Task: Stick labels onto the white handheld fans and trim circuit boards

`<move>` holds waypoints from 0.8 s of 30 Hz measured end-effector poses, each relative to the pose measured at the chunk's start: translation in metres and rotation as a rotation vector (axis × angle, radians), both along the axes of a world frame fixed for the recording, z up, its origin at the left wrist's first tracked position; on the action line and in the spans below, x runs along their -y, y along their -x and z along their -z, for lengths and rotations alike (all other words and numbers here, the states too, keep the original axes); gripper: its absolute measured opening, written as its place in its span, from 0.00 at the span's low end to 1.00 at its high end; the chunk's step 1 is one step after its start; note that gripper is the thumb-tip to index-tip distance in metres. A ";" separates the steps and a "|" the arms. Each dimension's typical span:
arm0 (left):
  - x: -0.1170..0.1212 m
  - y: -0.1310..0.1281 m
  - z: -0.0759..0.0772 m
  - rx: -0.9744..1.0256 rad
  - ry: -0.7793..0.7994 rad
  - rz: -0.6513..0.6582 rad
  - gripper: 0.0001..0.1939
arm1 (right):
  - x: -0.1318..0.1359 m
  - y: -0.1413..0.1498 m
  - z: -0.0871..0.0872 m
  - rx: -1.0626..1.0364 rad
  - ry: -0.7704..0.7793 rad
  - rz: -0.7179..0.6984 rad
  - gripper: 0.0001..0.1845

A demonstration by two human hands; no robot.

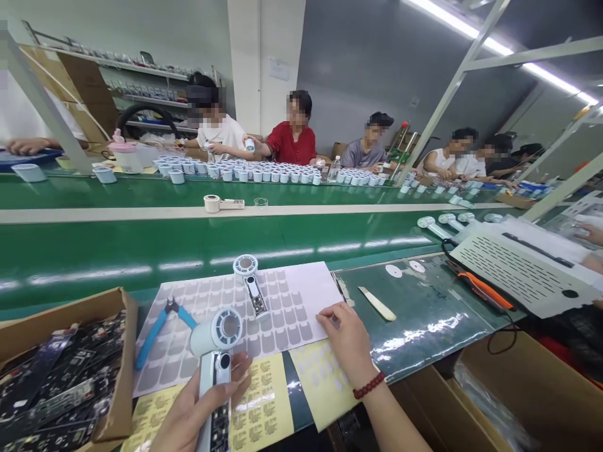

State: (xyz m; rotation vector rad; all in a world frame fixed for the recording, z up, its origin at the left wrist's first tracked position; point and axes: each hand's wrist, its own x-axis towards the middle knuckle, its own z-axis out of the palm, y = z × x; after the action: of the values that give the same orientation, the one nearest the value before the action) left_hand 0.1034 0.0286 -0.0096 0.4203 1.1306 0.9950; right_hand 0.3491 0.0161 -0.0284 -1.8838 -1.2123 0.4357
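A light blue handheld fan is in my left hand, my fingers wrapped round its handle. The handle's face is off, and a circuit board shows inside. My right hand is at the right edge of a white sheet of grey stickers, thumb and forefinger pinched together. Whatever may be between those fingertips is too small to make out. Another fan with an exposed board lies on the sticker sheet. Blue-handled cutters rest to its left. Under my hands are yellow label sheets.
At left stands a cardboard box of circuit boards. A pale blade-like tool, orange-handled pliers and a perforated metal case lie rightward. Beyond the green conveyor, several co-workers sit behind rows of fan heads.
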 end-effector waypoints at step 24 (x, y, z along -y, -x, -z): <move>0.005 0.001 0.016 0.033 0.008 -0.014 0.20 | 0.015 0.062 -0.013 -0.304 -0.055 -0.452 0.08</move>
State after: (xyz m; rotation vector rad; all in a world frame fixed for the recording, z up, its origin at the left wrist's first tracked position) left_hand 0.1022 0.0238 -0.0252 0.3888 1.1083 1.0059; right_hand 0.2868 0.0012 -0.0155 -1.4240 -1.4170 0.8868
